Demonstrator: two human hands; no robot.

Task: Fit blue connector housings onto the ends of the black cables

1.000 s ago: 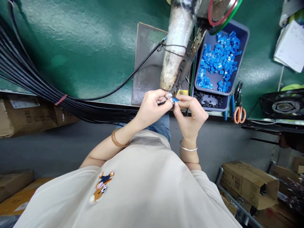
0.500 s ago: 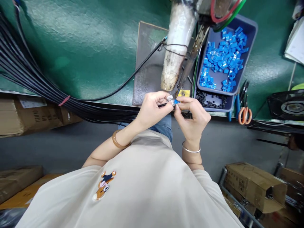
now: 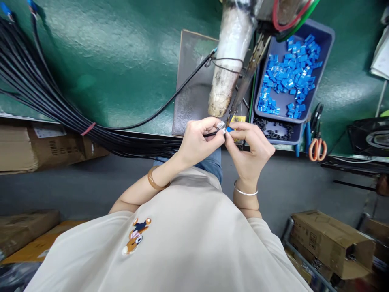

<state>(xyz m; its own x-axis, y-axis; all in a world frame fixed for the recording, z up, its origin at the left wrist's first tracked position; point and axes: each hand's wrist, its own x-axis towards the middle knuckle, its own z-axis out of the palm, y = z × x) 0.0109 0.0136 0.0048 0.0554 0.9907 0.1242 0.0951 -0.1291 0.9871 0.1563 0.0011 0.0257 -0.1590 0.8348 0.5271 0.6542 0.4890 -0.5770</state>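
Observation:
Between thumb and fingers, my left hand [image 3: 203, 140] pinches the end of a black cable [image 3: 210, 134], with pale silvery material showing at its tip. My right hand [image 3: 249, 147] is closed on a small blue connector piece [image 3: 229, 129], right against that cable end. Fingertips of both hands nearly meet and hide most of the joint, so I cannot tell whether the two parts are joined. A yellow piece [image 3: 238, 119] shows just behind the fingers, below a metal strip [image 3: 247, 79].
A grey bin [image 3: 326, 52] holds many blue pieces; small black parts [image 3: 275, 129] lie in the tray in front. Orange-handled scissors [image 3: 317, 149] are at the right. A wrapped white post [image 3: 226, 73] stands over a dark board [image 3: 191, 93]. Bundled black cables [image 3: 69, 113] cross the left.
The whole view has shifted slightly, so things appear a little further right. Both hands keep their pinch at the cable end, and less of the blue piece shows between the fingers.

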